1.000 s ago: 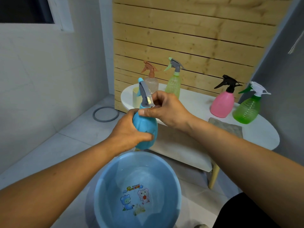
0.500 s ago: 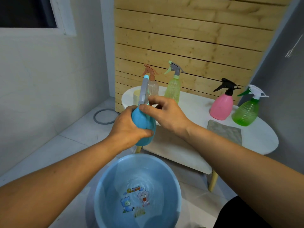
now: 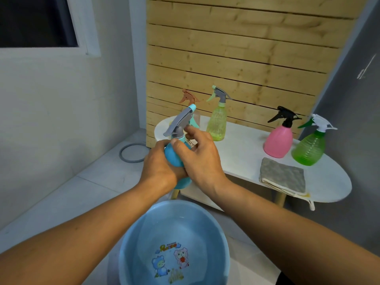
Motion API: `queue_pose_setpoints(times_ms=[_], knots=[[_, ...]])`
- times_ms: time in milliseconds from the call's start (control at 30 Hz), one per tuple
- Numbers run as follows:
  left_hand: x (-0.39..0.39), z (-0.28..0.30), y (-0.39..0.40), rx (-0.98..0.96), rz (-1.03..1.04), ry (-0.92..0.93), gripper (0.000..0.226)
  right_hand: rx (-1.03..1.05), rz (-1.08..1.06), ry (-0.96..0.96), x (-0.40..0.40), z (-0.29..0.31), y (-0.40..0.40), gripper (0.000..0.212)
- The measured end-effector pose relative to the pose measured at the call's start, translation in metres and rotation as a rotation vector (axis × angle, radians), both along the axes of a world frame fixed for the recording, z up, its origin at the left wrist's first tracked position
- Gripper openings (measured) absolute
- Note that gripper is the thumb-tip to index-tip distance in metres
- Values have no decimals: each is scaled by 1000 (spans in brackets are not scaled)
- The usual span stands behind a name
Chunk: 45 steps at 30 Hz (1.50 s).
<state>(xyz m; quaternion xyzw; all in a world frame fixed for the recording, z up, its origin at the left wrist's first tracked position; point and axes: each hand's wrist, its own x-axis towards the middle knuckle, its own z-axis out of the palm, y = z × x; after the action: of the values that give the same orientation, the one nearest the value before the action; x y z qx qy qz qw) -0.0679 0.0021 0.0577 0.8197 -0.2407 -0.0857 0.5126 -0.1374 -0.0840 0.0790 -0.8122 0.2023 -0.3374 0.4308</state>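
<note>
I hold a blue spray bottle (image 3: pixel 173 155) upright in the air above a blue basin (image 3: pixel 131 243). My left hand (image 3: pixel 158 163) wraps round the bottle's round body from the left. My right hand (image 3: pixel 199 157) pinches the neck just under the grey spray head (image 3: pixel 181 120), thumb at the front and forefinger behind. The spray head points up and to the right. The basin stands on the floor below, with a cartoon print on its bottom and what looks like water inside.
A white oval table (image 3: pixel 246 153) behind the bottle carries a yellow-green spray bottle (image 3: pixel 217 124), a clear one with an orange head (image 3: pixel 188 97), a pink one (image 3: pixel 278 140), a green one (image 3: pixel 310 147) and a folded grey cloth (image 3: pixel 281 175). A grey ring (image 3: pixel 132 152) lies on the floor.
The grey spray head has turned on the bottle, from nozzle facing away to pointing up right. My right hand has shifted round the neck. Both hands have stayed above the basin.
</note>
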Motion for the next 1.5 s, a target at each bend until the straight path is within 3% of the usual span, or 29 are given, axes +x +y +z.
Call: queue_pose_setpoints(times_ms=[167,267,367,467,567,667,767,900,1033,1300,1500], knots=[[3,3,3,12,2,-2,73,4,-19,15,9,-1,0,45],[3,4,2,-7,11,14,59,41,-133,-5,14,-2,7,43],[4,5,0,-13,10,6,45,17,-160,43,15,0,11,60],[9,8,5,-65,-36,87,56,119,-31,26,10,0,10,75],[19,12,17,-88,-145,121,78,261,55,-3,-1,1,-2,63],[30,17,27,-46,-255,111,76,434,103,-130,-13,10,-22,46],[36,22,31,-23,-350,129,72,510,215,-177,-15,26,-42,68],[35,22,31,-13,-423,117,69,278,477,7,-14,59,-51,84],[31,19,28,-6,-432,86,73,26,465,121,-4,78,-44,91],[34,17,20,-35,-389,112,81,116,395,-19,5,64,-42,76],[47,41,-24,-47,-413,100,80,57,349,32,16,91,-81,66]])
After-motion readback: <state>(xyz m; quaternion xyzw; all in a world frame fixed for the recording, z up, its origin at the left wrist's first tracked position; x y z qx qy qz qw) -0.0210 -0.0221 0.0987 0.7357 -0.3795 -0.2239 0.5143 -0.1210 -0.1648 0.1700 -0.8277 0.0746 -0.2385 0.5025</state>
